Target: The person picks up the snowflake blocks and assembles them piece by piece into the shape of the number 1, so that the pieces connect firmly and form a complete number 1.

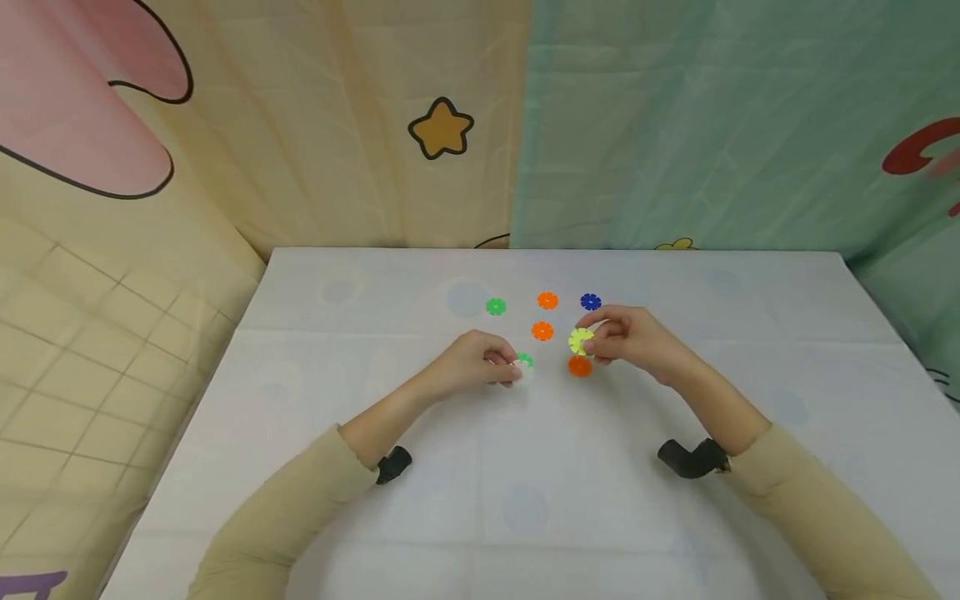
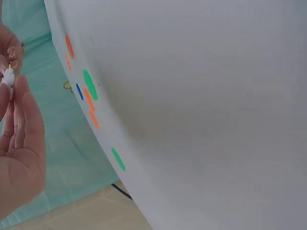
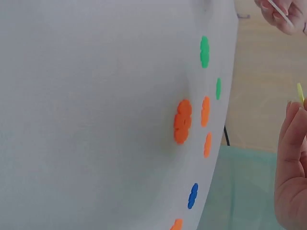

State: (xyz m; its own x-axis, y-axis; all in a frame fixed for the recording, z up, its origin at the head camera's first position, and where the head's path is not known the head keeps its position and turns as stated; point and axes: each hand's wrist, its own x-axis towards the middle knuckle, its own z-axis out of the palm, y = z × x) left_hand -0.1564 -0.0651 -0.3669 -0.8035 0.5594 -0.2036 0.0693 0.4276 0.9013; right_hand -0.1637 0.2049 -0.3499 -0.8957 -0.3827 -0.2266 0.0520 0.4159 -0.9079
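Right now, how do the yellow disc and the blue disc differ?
Colour: the yellow disc is bright, the blue disc dark.
Support: the yellow disc is pinched in the right hand; the blue disc lies on the table.
Pose: the yellow disc is raised and tilted up, the blue disc flat.
Shared: both are round with notched rims.

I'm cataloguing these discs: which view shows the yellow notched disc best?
The head view: the yellow notched disc, pinched in the right hand, shows most of its face. The right wrist view shows only a thin edge; the left wrist view, at most a tiny yellow sliver.
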